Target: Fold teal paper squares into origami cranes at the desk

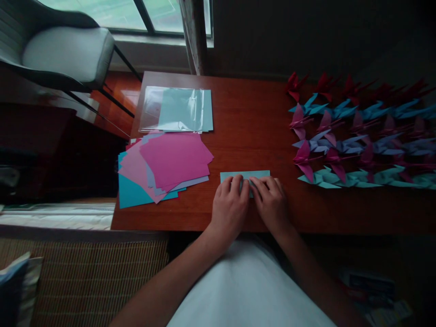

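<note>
A pale green sheet of origami paper [244, 174] lies on the table near its front edge, looking like a rectangle; its near part is covered by my fingers. My left hand [230, 204] is on the left half of the sheet, fingers bent and held together. On the other half, my right hand [271, 202] has its thumb and fingers closed at the paper, close beside the left fingertips. What exactly the fingertips pinch or press is hidden under them.
Fanned sheets of pink, lilac and blue paper [175, 159] lie to the left, below a clear sleeve [150, 109] with pale green paper [207, 111]. Rows of folded paper cranes [327, 177] stand at right on the wooden table [252, 122]. A chair [68, 50] stands back left.
</note>
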`<state>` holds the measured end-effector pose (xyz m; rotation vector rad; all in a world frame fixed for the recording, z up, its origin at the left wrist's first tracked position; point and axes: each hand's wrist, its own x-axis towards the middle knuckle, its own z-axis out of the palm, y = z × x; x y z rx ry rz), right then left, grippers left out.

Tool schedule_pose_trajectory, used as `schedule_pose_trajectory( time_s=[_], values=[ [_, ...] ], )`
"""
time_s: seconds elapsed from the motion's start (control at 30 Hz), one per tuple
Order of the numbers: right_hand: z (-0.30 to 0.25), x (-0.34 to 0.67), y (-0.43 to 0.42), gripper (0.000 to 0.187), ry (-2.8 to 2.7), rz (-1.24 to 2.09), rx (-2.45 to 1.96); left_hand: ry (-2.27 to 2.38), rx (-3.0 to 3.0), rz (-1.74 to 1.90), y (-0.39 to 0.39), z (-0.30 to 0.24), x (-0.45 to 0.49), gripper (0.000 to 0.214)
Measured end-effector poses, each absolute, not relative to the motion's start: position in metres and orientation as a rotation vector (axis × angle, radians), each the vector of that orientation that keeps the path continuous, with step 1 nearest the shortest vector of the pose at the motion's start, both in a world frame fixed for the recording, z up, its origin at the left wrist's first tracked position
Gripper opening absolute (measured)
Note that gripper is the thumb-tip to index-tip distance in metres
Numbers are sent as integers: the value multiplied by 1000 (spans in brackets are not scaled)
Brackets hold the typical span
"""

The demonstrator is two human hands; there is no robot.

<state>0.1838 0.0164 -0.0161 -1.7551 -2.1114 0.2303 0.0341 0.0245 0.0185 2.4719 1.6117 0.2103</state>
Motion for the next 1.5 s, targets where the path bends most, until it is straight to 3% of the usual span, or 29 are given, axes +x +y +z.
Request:
schedule_pose_trajectory(
  time_s=[0.3,0.43,0.73,1.03,1.5],
  values=[
    [-16,187,17,27,-2140,234,-1729,1698,2464,244,7,18,-15,38],
    [-17,187,17,27,-2145,206,-1733,1492,2535,342,-7,18,-8,40],
    [-11,188,16,28,-2226,132,-1781,1283,2541,84,-32,9,18,88],
    [-18,223,3,29,-2194,-21,-1839,1360,2527,72,-29,11,22,83],
    [-18,221,3,31,-2187,1,-1853,1382,2580,68,-30,14,11,72]
  ],
)
